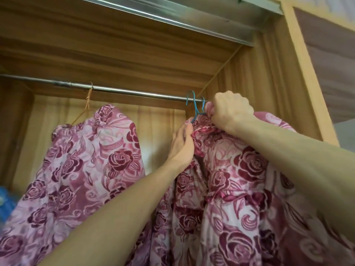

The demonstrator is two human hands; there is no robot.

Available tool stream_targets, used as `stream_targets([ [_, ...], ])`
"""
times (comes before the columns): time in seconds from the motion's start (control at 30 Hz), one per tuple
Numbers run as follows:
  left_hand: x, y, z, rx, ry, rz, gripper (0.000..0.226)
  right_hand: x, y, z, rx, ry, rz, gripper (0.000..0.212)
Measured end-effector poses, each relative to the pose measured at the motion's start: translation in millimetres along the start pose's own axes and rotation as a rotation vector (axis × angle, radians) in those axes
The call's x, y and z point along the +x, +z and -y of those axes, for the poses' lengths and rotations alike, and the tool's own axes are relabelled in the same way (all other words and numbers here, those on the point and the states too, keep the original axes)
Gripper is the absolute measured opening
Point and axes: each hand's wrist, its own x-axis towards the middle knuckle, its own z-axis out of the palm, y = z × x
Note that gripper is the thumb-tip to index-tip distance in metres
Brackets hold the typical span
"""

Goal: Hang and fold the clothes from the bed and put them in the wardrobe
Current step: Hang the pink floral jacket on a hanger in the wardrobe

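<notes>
While one pink rose-printed garment [84,160] already hangs from the steel wardrobe rail [134,91], a second rose-printed garment [240,179] is gripped by the right hand [231,110] and steadied by the left hand [182,144] at the blue wire hangers [195,107], its hanging judged nearly finished.

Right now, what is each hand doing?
Left hand: pinching the rose-print garment just below the blue hanger.
Right hand: fist closed on the garment's top.

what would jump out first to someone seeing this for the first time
Two pink rose-print garments fill the wardrobe: one garment hangs from the metal rail at left, another is bunched at right. Both hands work at its top, the right hand gripping fabric by the blue hanger, the left hand just below.
</notes>
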Motion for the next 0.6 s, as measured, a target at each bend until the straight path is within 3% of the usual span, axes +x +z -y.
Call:
stream_targets([
  [0.17,30.3,-6.0,11.3,-0.063,0.026,-0.009,0.091,31.8,26.5,12.2,0.086,0.036,-0.008,0.031],
  [0.3,48.2,-26.8,16.9,-0.037,0.021,0.046,0.061,52.4,38.8,17.2,0.154,0.089,-0.018,0.039],
  [0.47,62.9,-34.7,24.4,0.009,-0.028,0.033,0.064,65.5,36.0,19.2,0.134,0.13,-0.047,0.041],
  [0.6,63.7,-40.3,23.4,0.024,-0.044,0.049,0.054,73.4,40.5,38.7,0.161,0.163,-0.003,0.041],
])
